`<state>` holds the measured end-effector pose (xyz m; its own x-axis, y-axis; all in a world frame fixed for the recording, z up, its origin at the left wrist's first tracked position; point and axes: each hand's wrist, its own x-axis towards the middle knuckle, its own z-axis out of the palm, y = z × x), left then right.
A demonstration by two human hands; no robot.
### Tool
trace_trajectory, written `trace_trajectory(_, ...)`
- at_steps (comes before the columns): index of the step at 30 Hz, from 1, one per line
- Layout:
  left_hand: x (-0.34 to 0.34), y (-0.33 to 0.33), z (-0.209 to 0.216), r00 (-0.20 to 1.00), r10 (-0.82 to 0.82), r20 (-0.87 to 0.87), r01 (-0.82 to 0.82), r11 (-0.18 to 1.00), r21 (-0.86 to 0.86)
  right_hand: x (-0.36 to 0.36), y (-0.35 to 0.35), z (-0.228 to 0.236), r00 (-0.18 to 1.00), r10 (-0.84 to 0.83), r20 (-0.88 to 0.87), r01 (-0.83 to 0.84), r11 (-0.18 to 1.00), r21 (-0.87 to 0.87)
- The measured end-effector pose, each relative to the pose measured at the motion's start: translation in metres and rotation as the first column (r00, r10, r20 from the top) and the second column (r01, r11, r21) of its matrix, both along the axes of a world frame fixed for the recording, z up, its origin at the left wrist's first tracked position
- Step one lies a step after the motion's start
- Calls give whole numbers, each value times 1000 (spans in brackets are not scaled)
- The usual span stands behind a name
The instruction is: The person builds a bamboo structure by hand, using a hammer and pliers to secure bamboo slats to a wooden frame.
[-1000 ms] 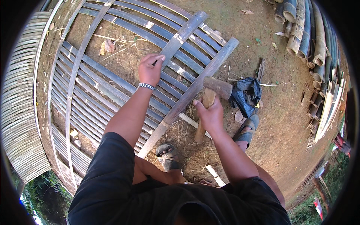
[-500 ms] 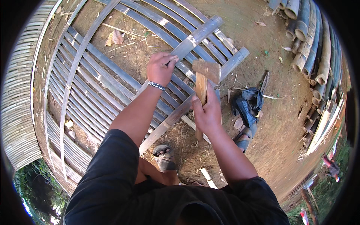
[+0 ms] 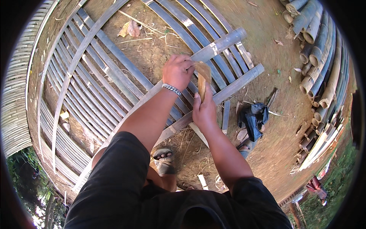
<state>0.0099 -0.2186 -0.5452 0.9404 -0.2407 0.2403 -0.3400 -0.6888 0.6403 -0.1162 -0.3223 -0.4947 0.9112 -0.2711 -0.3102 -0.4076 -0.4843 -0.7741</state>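
Observation:
My right hand [image 3: 206,113] is wrapped round the wooden handle of a mallet [image 3: 202,86]. The mallet's blurred head is right beside the fingertips of my left hand [image 3: 177,71]. That hand, with a metal chain bracelet [image 3: 171,89] at its wrist, is closed in a pinch over a wide bamboo crosspiece [image 3: 219,45]; anything between its fingers is hidden. Under both hands lies a lattice of split bamboo slats [image 3: 179,26]. Nearer to me, a second crosspiece [image 3: 244,82] runs parallel to the first and passes just beyond my right hand.
Several bamboo poles [image 3: 318,51] are piled on the right. A crumpled black plastic bag [image 3: 253,116] lies on the dirt by my sandalled right foot [image 3: 247,147]; my left foot [image 3: 165,160] stands nearer the middle. Woven bamboo panelling [image 3: 17,95] lines the far left.
The mallet has moved in from the right, and its head is now close against my left fingertips. My left hand keeps its pinch at the crosspiece. The whole view has shifted a little.

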Motion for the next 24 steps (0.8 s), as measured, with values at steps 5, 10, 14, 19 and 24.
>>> trace_trajectory(5, 0, 2, -2, 1000, 10, -9, -9, 1000, 18, 9, -1, 7, 994, 25, -109, -26, 1000, -11)
trace_trajectory(10, -2, 2, 4, 999, -3, -50, 2, 1000, -17, 3, -1, 1, 996, 34, 87, -30, 998, -48)
trace_trajectory(14, 0, 5, 5, 997, -36, -68, 34, 999, -23, 11, 0, 5, 998, 58, -38, -61, 993, -98)
trace_trajectory(19, -2, 5, 6, 969, 89, -230, -131, 975, -177, 3, 0, -8, 995, -12, 95, 21, 996, -91)
trace_trajectory(24, 4, -2, -3, 952, 203, -227, -202, 979, 30, 19, 5, -2, 998, 31, -57, -34, 998, -55)
